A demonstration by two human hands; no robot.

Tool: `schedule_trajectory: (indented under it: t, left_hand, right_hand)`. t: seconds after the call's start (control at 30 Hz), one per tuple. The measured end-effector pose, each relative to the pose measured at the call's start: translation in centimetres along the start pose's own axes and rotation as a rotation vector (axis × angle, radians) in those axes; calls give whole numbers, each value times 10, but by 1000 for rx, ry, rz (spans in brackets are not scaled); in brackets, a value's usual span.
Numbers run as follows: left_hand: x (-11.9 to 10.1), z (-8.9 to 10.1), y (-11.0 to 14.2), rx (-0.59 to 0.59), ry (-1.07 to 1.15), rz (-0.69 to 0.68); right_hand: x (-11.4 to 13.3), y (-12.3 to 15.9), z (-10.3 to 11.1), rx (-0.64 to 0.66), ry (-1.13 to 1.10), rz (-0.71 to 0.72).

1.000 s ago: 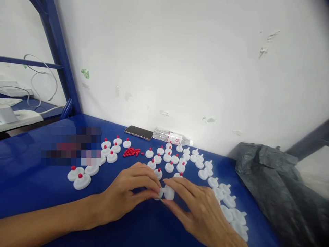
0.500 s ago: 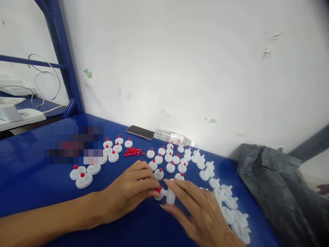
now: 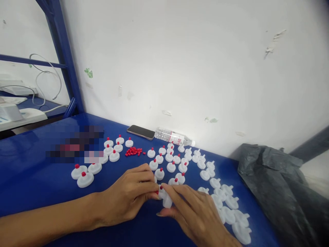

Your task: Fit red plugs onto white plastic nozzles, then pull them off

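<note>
No wording can be read with certainty. The one clear printed label (image 3: 177, 138) is wrapped around the transparent plastic bottle (image 3: 162, 133) lying on its side along the wall. It is whitish, with a red band at its left edge and red marks to the right of it that look like lettering; they are too small and blurred to make out, brand included. At the far left edge, the white equipment (image 3: 31, 115) shows pale blue marks (image 3: 3, 120), too indistinct to tell whether they are print.
</note>
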State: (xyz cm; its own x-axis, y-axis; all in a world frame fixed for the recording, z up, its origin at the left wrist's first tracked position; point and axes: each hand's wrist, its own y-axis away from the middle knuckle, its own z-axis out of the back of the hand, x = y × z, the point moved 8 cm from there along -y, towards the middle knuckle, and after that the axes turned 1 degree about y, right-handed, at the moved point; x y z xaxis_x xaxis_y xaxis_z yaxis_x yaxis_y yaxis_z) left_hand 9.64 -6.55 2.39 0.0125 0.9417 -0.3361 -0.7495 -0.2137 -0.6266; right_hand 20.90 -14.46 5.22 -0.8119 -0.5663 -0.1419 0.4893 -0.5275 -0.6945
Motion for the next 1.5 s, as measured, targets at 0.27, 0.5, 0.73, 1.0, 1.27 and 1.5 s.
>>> schedule_trajectory:
  t: [0.27, 0.5, 0.73, 1.0, 1.27, 1.5]
  left_hand:
    - [5, -6, 3, 27, -6, 15]
    - [5, -8, 5, 33, 30, 17]
    - [-8, -2, -2, -13, -62, -15]
    - [-2, 7, 0, -68, -85, 32]
    - [3, 22, -6, -165, -114, 85]
    - [16, 30, -4, -103, -230, 279]
  right_hand:
    - [6, -6, 2, -61, 65, 54]
    - [4, 1, -3, -45, 52, 25]
    - [-1, -3, -10, 63, 8, -29]
    - [-41, 5, 1, 61, -47, -279]
    - [-45, 9, -17, 369, -43, -266]
    - [-40, 7, -20, 315, -64, -242]
